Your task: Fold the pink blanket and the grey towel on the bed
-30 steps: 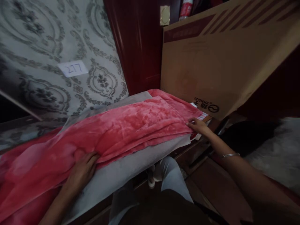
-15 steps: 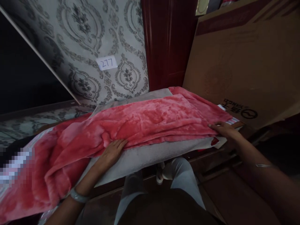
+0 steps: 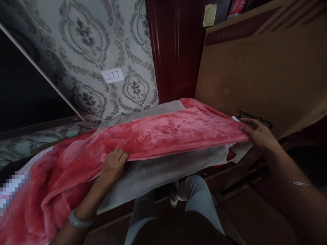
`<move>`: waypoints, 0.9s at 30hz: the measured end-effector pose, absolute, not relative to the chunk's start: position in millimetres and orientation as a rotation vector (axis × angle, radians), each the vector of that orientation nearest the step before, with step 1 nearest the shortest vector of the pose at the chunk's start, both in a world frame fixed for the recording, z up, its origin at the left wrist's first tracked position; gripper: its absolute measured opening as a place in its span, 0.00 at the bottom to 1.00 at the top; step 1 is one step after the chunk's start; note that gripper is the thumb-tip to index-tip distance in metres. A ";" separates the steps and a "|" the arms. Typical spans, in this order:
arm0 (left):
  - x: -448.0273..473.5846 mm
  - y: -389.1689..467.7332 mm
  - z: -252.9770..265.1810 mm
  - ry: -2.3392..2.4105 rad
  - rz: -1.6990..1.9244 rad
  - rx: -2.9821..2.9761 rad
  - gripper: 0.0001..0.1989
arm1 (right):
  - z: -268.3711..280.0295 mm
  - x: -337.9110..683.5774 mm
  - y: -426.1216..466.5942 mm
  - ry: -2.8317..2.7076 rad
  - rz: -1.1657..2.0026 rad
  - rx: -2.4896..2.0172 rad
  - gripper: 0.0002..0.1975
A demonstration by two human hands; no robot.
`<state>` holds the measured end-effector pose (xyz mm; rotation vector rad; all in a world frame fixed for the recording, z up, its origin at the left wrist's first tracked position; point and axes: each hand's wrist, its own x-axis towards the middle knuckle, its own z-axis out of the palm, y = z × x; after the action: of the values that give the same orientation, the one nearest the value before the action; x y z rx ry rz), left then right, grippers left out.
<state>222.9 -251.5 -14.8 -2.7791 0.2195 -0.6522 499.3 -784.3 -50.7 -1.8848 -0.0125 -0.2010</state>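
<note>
A long pinkish-red plush cloth [image 3: 163, 132] lies folded lengthwise over a grey padded surface [image 3: 158, 180]. My left hand [image 3: 113, 166] grips its near edge, fingers curled over the fabric left of centre. At the right end my right hand [image 3: 258, 132] pinches the corner between thumb and fingers, beside a small white label [image 3: 235, 118]. Between the hands the near edge runs taut, slightly raised off the grey surface. The left part of the cloth is bunched in loose folds, and a pale striped border shows at its far left.
A large cardboard box [image 3: 255, 68] stands at the right, next to a dark red door panel [image 3: 173, 51]. Behind is patterned wallpaper [image 3: 84, 41] with a paper marked 277 [image 3: 112, 75]. A dark flat panel [image 3: 28, 78] leans at the left. My legs [image 3: 201, 194] are below the near edge.
My right hand has moved right and up, gripping the cloth's end corner. My left hand has closed on the near edge and shifted slightly left. The cloth between them is straighter and smoother.
</note>
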 end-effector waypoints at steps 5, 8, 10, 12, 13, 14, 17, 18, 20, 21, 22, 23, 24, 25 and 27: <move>204.9 -257.7 -42.0 0.471 -0.504 -2.791 0.17 | -89.4 477.8 -784.7 0.109 -0.098 -1.854 0.24; 195.6 -261.6 -65.0 0.416 -0.467 -2.817 0.18 | -113.1 471.1 -779.8 0.186 -0.130 -1.767 0.25; 191.6 -262.4 -67.7 0.386 -0.517 -2.795 0.18 | -120.8 470.7 -779.9 0.186 -0.155 -1.722 0.26; 190.9 -262.8 -61.8 0.376 -0.580 -2.782 0.18 | -123.2 472.5 -781.7 0.170 -0.185 -1.680 0.28; 191.9 -263.1 -57.7 0.358 -0.594 -2.783 0.17 | -123.4 473.9 -782.7 0.162 -0.210 -1.659 0.29; 193.7 -263.8 -54.2 0.318 -0.598 -2.790 0.17 | -123.3 475.4 -783.5 0.154 -0.235 -1.641 0.29; 200.3 -267.0 -50.9 0.220 -0.514 -2.850 0.18 | -124.5 478.9 -785.2 0.152 -0.251 -1.642 0.28; 201.5 -268.0 -51.9 0.213 -0.467 -2.879 0.18 | -125.7 479.4 -785.7 0.152 -0.231 -1.663 0.26; 200.6 -269.0 -53.1 0.227 -0.378 -2.940 0.19 | -128.5 479.6 -787.6 0.149 -0.181 -1.734 0.22; 198.8 -268.8 -52.0 0.224 -0.342 -2.972 0.19 | -129.5 479.5 -788.7 0.143 -0.164 -1.777 0.20; 196.6 -268.3 -49.2 0.210 -0.318 -3.007 0.20 | -129.7 479.3 -789.6 0.136 -0.157 -1.830 0.19; 194.6 -267.8 -44.7 0.196 -0.299 -3.049 0.20 | -128.6 479.2 -789.9 0.132 -0.162 -1.898 0.19; 193.7 -267.8 -38.6 0.190 -0.286 -3.097 0.20 | -126.2 479.1 -789.1 0.131 -0.182 -1.983 0.19; 194.7 -268.9 -31.6 0.194 -0.276 -3.145 0.19 | -122.2 479.1 -786.5 0.121 -0.219 -2.081 0.19; 204.7 -277.3 -16.9 0.238 -0.293 -3.229 0.17 | -110.2 478.7 -774.4 0.031 -0.352 -2.276 0.20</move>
<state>204.7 -277.3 -16.9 -3.2294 0.2377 -0.2929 478.7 -774.4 -110.2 -2.2761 0.0309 -0.3520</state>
